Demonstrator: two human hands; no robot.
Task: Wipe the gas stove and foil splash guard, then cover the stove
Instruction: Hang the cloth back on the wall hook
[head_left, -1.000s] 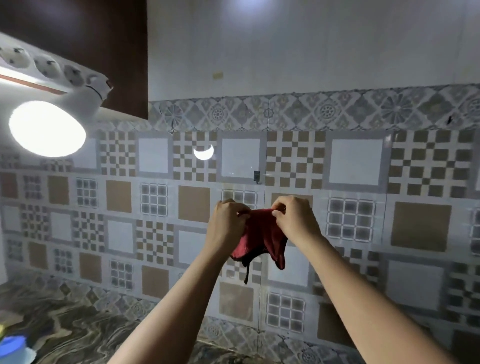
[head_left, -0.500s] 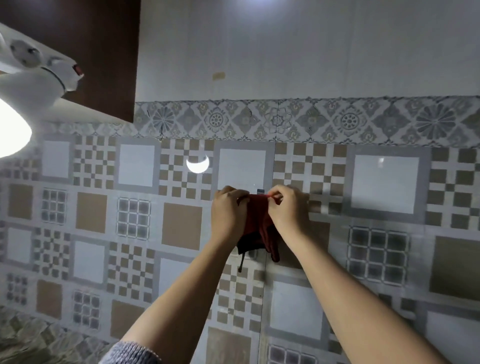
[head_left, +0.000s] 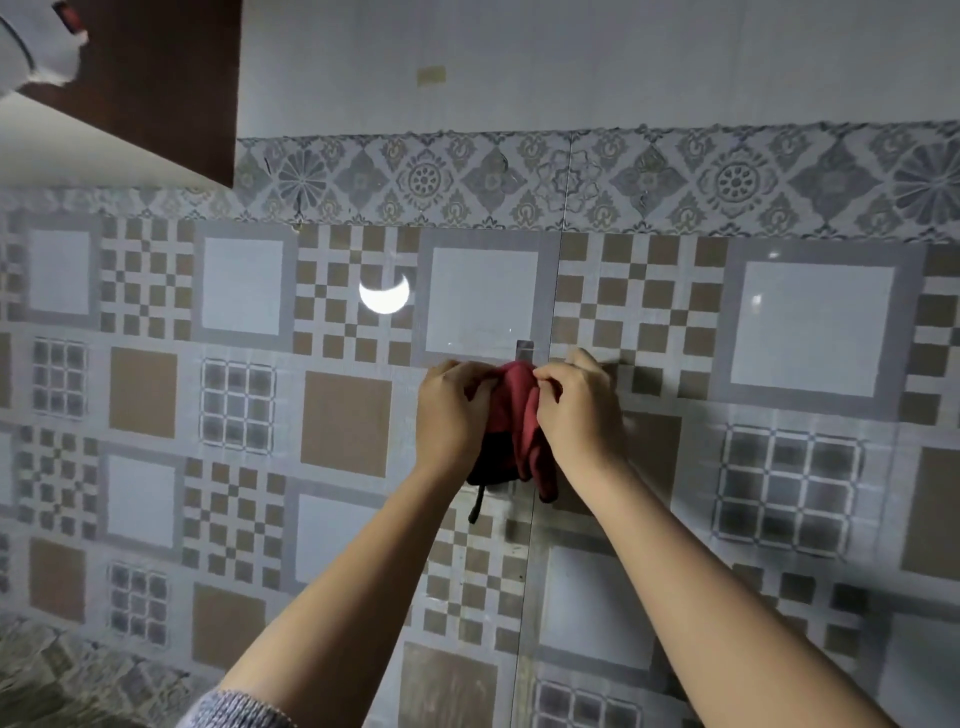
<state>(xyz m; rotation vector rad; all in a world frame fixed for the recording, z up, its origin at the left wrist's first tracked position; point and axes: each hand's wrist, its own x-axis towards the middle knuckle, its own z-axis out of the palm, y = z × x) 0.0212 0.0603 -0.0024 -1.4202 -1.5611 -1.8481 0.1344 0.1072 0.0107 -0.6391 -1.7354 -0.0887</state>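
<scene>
So the red cloth (head_left: 514, 415) is up against the tiled wall (head_left: 810, 322), bunched between both hands right under a small grey hook (head_left: 524, 351) stuck on the tile. The left hand (head_left: 451, 415) is curled tight round the cloth's left side and the right hand (head_left: 579, 410) pinches the top right edge, fingers closed on the fabric. The lower end hangs loose, dark at the bottom with a thin black string (head_left: 477, 506) dangling. Loads of bare wall either side of the arms, nothing crowding them. Glossy patterned tiles, a crescent of lamp glare (head_left: 384, 296) left of the hook, a floral border strip (head_left: 571, 179) above, plain pale wall over that, and a dark brown cabinet (head_left: 156, 88) top left
</scene>
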